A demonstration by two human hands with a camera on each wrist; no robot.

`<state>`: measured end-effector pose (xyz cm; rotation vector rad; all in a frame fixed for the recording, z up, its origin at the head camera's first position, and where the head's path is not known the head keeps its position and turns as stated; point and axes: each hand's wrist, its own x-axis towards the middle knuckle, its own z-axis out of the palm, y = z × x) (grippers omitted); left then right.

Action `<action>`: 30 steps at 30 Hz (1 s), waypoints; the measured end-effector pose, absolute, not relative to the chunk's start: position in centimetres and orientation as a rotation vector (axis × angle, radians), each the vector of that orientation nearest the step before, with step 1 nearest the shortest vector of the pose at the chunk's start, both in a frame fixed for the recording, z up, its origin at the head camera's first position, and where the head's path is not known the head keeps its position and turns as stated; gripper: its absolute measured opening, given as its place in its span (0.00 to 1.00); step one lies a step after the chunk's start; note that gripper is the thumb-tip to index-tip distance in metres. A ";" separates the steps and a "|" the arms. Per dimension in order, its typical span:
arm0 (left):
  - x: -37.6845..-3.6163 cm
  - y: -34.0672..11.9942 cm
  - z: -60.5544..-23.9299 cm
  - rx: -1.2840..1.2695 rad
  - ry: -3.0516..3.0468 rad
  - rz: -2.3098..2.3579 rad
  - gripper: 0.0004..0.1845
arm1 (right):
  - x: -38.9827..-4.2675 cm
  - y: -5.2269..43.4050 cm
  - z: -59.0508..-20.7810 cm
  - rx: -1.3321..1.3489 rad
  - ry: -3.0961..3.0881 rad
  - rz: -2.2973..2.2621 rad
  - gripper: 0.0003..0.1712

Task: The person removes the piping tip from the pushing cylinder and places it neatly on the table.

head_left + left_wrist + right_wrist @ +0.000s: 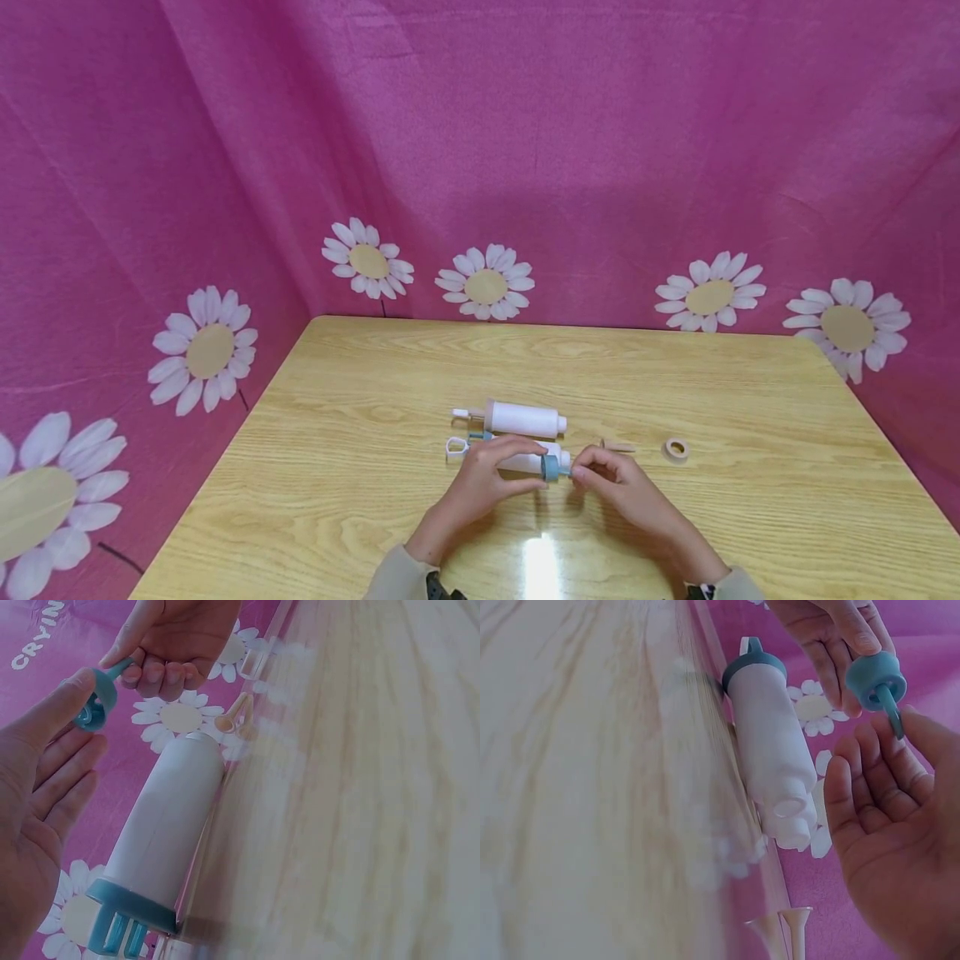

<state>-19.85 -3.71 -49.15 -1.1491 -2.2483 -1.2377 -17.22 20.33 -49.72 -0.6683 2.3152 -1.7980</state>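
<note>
Between both hands is a teal ring-shaped cap (550, 467) with a thin teal stem (890, 709) sticking out of its opening. My left hand (487, 473) pinches the cap (105, 691) between thumb and fingers. At the other side, thumb and index finger of my right hand (621, 485) grip the stem's tip. Close behind the hands lies a white cylinder (521, 462) with a teal collar (135, 904) at its left end and a white loop handle (456, 447). My left fingers partly hide it in the head view.
A second white cylinder (523, 419) with a beige collar (489, 415) lies farther back, its rod pointing left. Right of the cylinders are a small beige funnel-shaped nozzle (618, 446) and a beige ring (676, 450). A pink flowered cloth (570, 167) hangs behind the wooden table (337, 467).
</note>
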 end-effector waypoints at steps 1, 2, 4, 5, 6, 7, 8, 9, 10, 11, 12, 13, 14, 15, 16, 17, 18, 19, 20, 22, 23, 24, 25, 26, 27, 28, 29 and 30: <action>-19.8 -3.7 -49.1 -1.155 -2.251 -1.234 0.20 | -17.2 20.3 -49.7 -0.674 2.316 -1.796 0.10; -19.8 -3.7 -49.1 -1.156 -2.259 -1.235 0.20 | -17.2 20.2 -49.7 -0.676 2.315 -1.794 0.10; -19.8 -3.7 -49.1 -1.164 -2.271 -1.244 0.20 | -17.3 20.2 -49.7 -0.695 2.309 -1.790 0.09; -19.8 -3.7 -49.1 -1.171 -2.274 -1.244 0.20 | -17.3 20.2 -49.7 -0.706 2.306 -1.788 0.09; -19.8 -3.7 -49.1 -1.177 -2.275 -1.245 0.20 | -17.3 20.1 -49.7 -0.724 2.302 -1.786 0.09; -19.8 -3.8 -49.1 -1.187 -2.270 -1.241 0.20 | -17.3 20.1 -49.7 -0.744 2.298 -1.786 0.09; -19.8 -3.8 -49.1 -1.202 -2.261 -1.230 0.20 | -17.3 20.1 -49.7 -0.759 2.294 -1.784 0.09; -19.8 -3.7 -49.1 -1.219 -2.247 -1.214 0.20 | -17.3 20.1 -49.7 -0.773 2.293 -1.780 0.09; -19.8 -3.7 -49.1 -1.232 -2.235 -1.204 0.20 | -17.3 20.1 -49.7 -0.784 2.294 -1.777 0.09; -19.9 -3.7 -49.2 -1.244 -2.223 -1.196 0.20 | -17.3 20.1 -49.7 -0.784 2.293 -1.774 0.09; -19.9 -3.7 -49.1 -1.253 -2.212 -1.196 0.20 | -17.3 20.1 -49.7 -0.783 2.295 -1.772 0.09; -19.9 -3.7 -49.1 -1.262 -2.202 -1.195 0.20 | -17.3 20.1 -49.7 -0.780 2.294 -1.772 0.09; -19.9 -3.7 -49.1 -1.267 -2.195 -1.199 0.20 | -17.3 20.1 -49.6 -0.773 2.295 -1.771 0.10; -19.9 -3.7 -49.1 -1.269 -2.193 -1.211 0.20 | -17.2 20.1 -49.6 -0.769 2.295 -1.773 0.10; -19.9 -3.7 -49.1 -1.266 -2.190 -1.225 0.20 | -17.2 20.1 -49.6 -0.768 2.289 -1.778 0.10; -19.9 -3.7 -49.0 -1.266 -2.184 -1.228 0.19 | -17.2 20.1 -49.5 -0.769 2.281 -1.785 0.10; -19.9 -3.7 -49.0 -1.265 -2.180 -1.232 0.19 | -17.2 20.1 -49.5 -0.777 2.276 -1.792 0.10; -19.9 -3.7 -49.0 -1.265 -2.172 -1.223 0.19 | -17.2 20.0 -49.5 -0.784 2.267 -1.801 0.10; -19.9 -3.7 -48.9 -1.266 -2.163 -1.215 0.19 | -17.2 20.0 -49.5 -0.796 2.261 -1.807 0.10; -19.9 -3.7 -48.9 -1.271 -2.142 -1.188 0.19 | -17.3 20.0 -49.6 -0.814 2.249 -1.820 0.10; -19.9 -3.7 -48.9 -1.274 -2.133 -1.181 0.19 | -17.3 20.0 -49.6 -0.822 2.246 -1.823 0.10; -19.9 -3.7 -48.8 -1.276 -2.124 -1.171 0.19 | -17.3 20.1 -49.7 -0.821 2.246 -1.824 0.10; -19.9 -3.7 -48.8 -1.280 -2.113 -1.160 0.19 | -17.3 20.1 -49.7 -0.817 2.242 -1.826 0.09; -19.9 -3.6 -48.8 -1.282 -2.105 -1.160 0.19 | -17.3 20.1 -49.8 -0.814 2.240 -1.826 0.09; -19.9 -3.6 -48.8 -1.282 -2.098 -1.160 0.19 | -17.4 20.1 -49.8 -0.805 2.241 -1.824 0.09; -19.9 -3.6 -48.8 -1.284 -2.089 -1.160 0.19 | -17.4 20.1 -49.8 -0.801 2.240 -1.824 0.09; -20.0 -3.6 -48.8 -1.284 -2.080 -1.159 0.19 | -17.4 20.1 -49.8 -0.789 2.240 -1.822 0.10; -20.0 -3.6 -48.9 -1.284 -2.073 -1.159 0.19 | -17.3 20.1 -49.7 -0.767 2.246 -1.823 0.09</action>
